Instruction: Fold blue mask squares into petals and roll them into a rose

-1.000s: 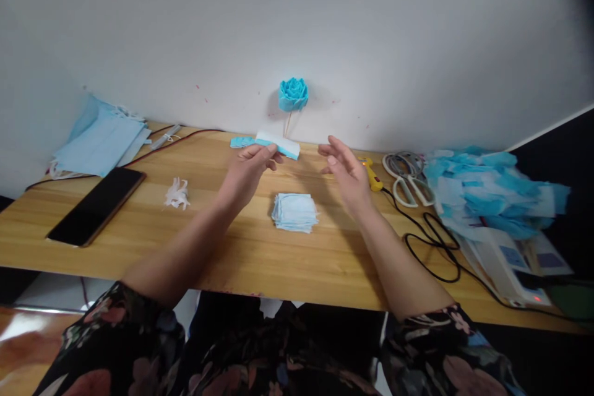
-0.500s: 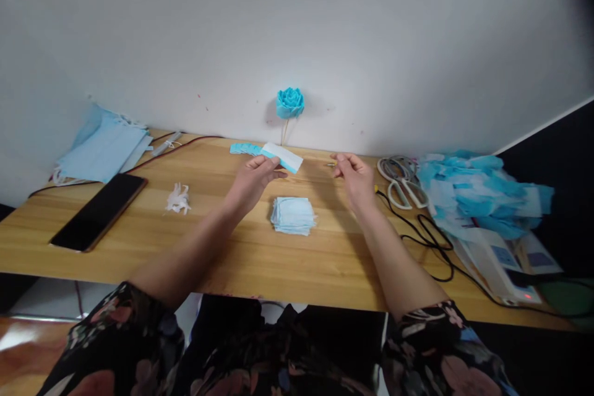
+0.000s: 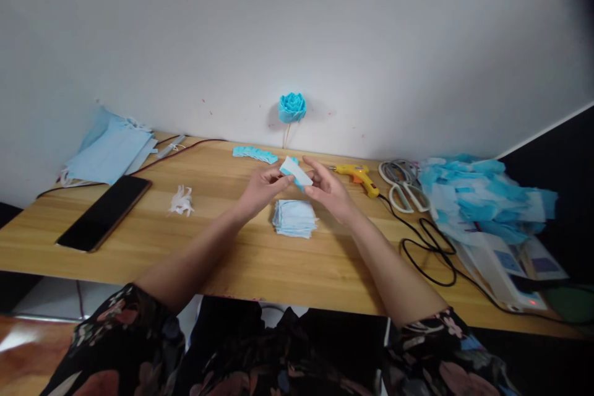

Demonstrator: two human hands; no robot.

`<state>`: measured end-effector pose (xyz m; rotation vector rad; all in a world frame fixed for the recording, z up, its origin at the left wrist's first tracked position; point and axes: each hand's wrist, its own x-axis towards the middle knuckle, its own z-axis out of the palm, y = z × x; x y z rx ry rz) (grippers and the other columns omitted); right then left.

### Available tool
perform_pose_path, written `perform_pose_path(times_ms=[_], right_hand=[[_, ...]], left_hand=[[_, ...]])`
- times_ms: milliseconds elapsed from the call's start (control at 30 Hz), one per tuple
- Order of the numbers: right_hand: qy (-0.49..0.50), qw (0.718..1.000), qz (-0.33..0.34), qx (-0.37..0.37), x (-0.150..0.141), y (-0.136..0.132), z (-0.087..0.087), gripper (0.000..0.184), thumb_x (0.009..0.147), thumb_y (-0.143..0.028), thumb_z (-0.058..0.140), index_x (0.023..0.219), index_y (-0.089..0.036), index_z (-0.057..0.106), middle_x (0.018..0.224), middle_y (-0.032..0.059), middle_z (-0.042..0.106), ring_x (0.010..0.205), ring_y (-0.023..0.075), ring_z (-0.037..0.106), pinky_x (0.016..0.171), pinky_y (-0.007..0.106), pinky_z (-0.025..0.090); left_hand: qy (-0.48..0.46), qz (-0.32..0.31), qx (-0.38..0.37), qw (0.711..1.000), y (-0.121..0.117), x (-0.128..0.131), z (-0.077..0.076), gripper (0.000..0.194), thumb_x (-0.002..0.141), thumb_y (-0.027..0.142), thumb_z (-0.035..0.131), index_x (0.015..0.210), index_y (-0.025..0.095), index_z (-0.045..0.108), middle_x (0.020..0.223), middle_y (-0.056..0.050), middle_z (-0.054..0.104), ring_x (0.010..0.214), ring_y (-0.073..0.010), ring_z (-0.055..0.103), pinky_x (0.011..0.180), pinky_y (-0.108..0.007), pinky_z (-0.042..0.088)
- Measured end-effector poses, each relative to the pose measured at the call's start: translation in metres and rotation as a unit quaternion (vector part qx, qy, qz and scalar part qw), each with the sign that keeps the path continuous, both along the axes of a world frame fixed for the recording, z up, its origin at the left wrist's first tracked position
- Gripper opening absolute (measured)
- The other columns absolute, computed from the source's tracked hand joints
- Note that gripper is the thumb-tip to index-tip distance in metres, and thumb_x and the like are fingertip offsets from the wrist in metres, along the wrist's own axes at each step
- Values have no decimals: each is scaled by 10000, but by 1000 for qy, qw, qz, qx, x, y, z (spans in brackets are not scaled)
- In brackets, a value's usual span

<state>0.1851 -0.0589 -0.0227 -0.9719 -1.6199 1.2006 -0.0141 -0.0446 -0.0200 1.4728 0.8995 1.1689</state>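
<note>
A small piece of blue-and-white mask fabric (image 3: 297, 172) is held up between my two hands. My left hand (image 3: 265, 189) pinches its left end between thumb and fingers. At the other end, my right hand (image 3: 330, 193) grips the fabric's lower right corner, with the index finger lifted. Just below lies a stack of pale blue fabric squares (image 3: 295, 219). Right of my right hand, a yellow glue gun (image 3: 359, 176) rests on the table. Behind, several folded blue pieces (image 3: 255, 153) lie in an overlapping row.
A blue fabric flower (image 3: 292, 107) on a thin stem leans at the wall. Left are face masks (image 3: 111, 148), a phone (image 3: 104, 213) and white scraps (image 3: 181, 200). Right are scissors (image 3: 408, 197), a black cord (image 3: 431, 244), a blue scrap pile (image 3: 482, 195) and a power strip (image 3: 505, 269).
My right hand has moved left from the glue gun to the fabric and taken hold of its right end. The glue gun, hidden before, now shows on the table.
</note>
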Motion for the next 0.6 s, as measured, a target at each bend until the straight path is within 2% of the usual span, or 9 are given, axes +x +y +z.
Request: perform_pose_path(times_ms=[100,233,300,400,500,600], right_hand=[[0,1000,-20,3,-2,1,-5,858,758,-492,785,1498,-274,409,1098,56,689,940,206,655,831,345,543],[-19,999,-46,18,-4,2,-12,838,783,-404,760,1520,-290,377,1011,33,699,852,190,656,775,330,552],[-28,998,-58,21,-5,3,-15,796,794,-366,738,1511,-290,399,1052,43,711,861,194,664,779,338,559],[-43,993,-98,42,-4,7,-18,724,779,-345,740,1454,-273,487,1237,75,687,1020,227,663,865,363,559],[-48,988,-130,65,-1,11,-19,685,774,-335,738,1421,-255,527,1384,87,620,1190,256,614,963,388,533],[-47,985,-146,74,1,15,-20,668,778,-324,725,1414,-248,533,1406,82,610,1237,268,592,1027,421,501]], left_hand=[[36,6,49,998,1,1,-1,282,783,418,699,635,183,650,790,-27,661,835,-186,594,808,-320,461],[50,-10,41,998,1,3,-1,256,752,410,721,626,195,661,736,-29,637,843,-202,598,781,-311,461],[51,-15,34,998,-1,4,-1,244,743,415,727,647,196,677,717,-23,631,802,-192,585,739,-297,450],[48,-4,22,999,0,4,-2,241,774,430,695,773,191,728,737,-12,649,716,-156,543,679,-271,419],[27,41,34,998,1,0,3,294,816,441,658,929,188,756,822,-27,692,677,-135,520,656,-262,410],[39,83,119,989,-7,-7,23,264,851,417,644,940,205,773,851,-52,702,730,-161,552,711,-291,432]])
